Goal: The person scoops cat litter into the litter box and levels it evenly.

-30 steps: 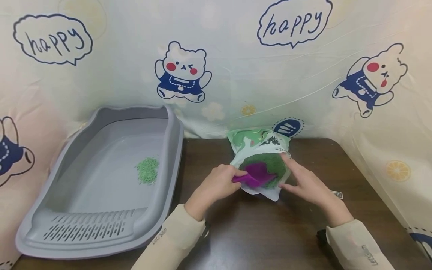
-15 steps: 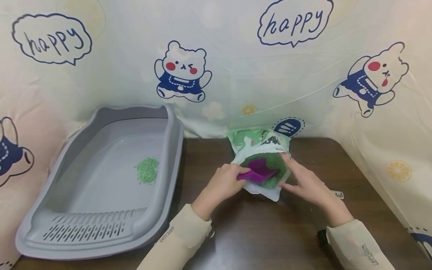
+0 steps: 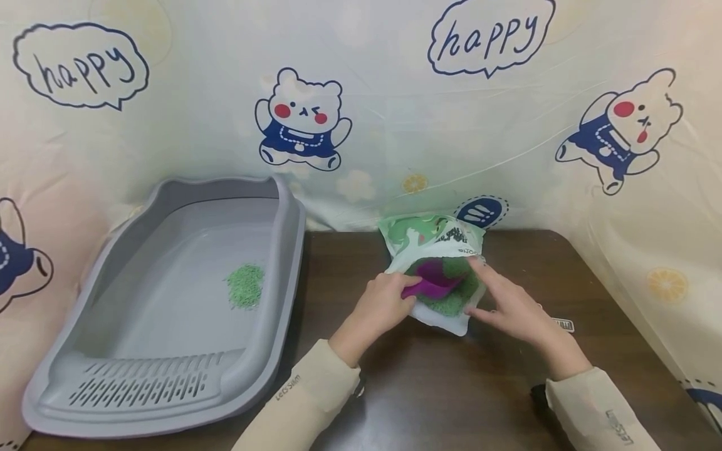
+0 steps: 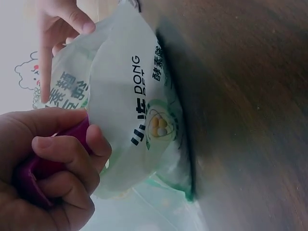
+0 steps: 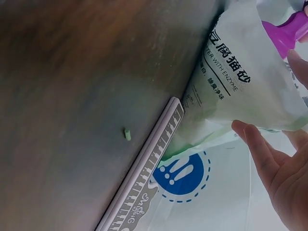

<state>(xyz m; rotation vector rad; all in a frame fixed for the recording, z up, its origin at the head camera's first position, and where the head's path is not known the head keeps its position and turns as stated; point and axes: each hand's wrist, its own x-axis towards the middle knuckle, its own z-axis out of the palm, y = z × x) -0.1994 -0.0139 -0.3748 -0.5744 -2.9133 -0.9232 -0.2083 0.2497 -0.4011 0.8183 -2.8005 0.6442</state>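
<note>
A purple scoop (image 3: 433,287) is in my left hand (image 3: 379,305), its blade inside a bag of cat litter (image 3: 431,233). In the left wrist view the fingers curl round the scoop's handle (image 4: 31,180). Green litter pellets (image 3: 451,306) show in the bag's mouth, around and below the blade. At the bag's right edge, my right hand (image 3: 516,311) has thumb and fingers spread apart, touching the rim. The right wrist view shows its fairly straight fingers (image 5: 262,154) against the bag's side (image 5: 221,96). The blade's far end is partly hidden in the bag.
To the left stands a grey litter tray (image 3: 169,282) holding a small patch of green pellets (image 3: 245,286). A strip printed with piano keys (image 5: 149,168) lies right of the bag, near a loose pellet (image 5: 127,134). Behind the table hangs a patterned cloth (image 3: 383,138).
My left hand has moved slightly right, and the scoop has gone further into the bag and tilted. More pellets show below the blade. The right hand stays about where it was.
</note>
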